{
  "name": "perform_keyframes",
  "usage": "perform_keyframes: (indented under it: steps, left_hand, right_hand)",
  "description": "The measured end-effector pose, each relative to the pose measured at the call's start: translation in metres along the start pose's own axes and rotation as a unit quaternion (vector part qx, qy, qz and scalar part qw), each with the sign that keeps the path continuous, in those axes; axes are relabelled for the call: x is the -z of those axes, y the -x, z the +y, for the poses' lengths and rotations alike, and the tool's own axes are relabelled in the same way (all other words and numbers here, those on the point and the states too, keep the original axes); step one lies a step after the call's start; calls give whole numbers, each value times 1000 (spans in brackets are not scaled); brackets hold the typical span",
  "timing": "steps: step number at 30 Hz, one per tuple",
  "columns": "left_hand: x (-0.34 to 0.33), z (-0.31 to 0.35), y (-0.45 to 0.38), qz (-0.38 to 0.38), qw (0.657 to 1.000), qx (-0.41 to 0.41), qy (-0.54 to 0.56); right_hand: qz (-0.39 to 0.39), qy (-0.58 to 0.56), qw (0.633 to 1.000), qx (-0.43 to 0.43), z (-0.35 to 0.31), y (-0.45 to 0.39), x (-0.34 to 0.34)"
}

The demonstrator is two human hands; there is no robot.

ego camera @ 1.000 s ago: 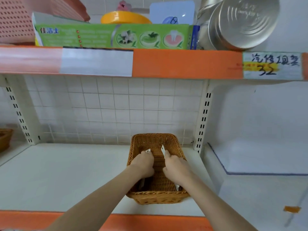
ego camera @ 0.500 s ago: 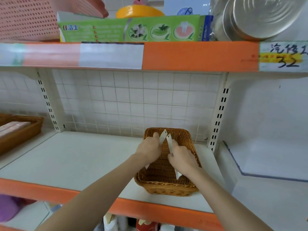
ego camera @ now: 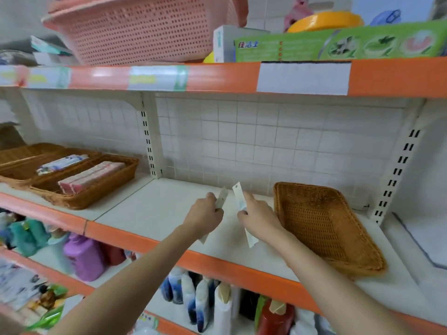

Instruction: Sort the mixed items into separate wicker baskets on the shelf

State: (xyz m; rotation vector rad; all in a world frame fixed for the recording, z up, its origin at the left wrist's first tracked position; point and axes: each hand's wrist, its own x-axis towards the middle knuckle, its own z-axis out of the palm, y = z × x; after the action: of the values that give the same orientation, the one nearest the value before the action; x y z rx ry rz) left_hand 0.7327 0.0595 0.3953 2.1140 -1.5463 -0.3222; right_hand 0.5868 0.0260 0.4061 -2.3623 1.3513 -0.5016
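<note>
Both hands are out over the middle shelf (ego camera: 154,209), each one holding a thin white packet. The left hand (ego camera: 204,217) has its fingers curled round a greyish-white packet (ego camera: 221,198); the top end pokes up past the knuckles and a bit of the bottom end shows under the wrist. The right hand (ego camera: 260,220) pinches the other packet (ego camera: 239,199), thumb on the near face, and this one has a small hole at the top and some blue print on it, with its tail sticking out below the palm. The two packets stand nearly upright, close together but not touching, tops leaning a little apart.

Just to the right of the right hand's fingers sits an empty wicker basket (ego camera: 321,226), with the forearm crossing its near-left rim. Well off to the left of the left hand's fingers there's a row of wicker baskets: the nearest basket (ego camera: 94,189) holds a pink-and-white flat pack (ego camera: 90,176), and the next basket (ego camera: 29,168) behind it holds a pack with blue and white print (ego camera: 61,164).

Up above the fingers, the top shelf carries a pink plastic crate (ego camera: 147,27) and a long green box (ego camera: 338,45). Below the hands, the lower shelf has bottles (ego camera: 200,303), pretty blurry.
</note>
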Motion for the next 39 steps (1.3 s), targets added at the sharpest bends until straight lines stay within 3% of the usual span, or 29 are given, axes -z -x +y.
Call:
perform_keyframes:
  steps: [16, 39]
  left_hand:
    - [115, -205, 20, 7, 1000, 10, -3]
    - [201, -310, -59, 91, 995, 27, -20]
  right_hand:
    - [-40, 2, 999, -17, -191, -30, -138]
    - [-6, -29, 996, 86, -313, -153, -191]
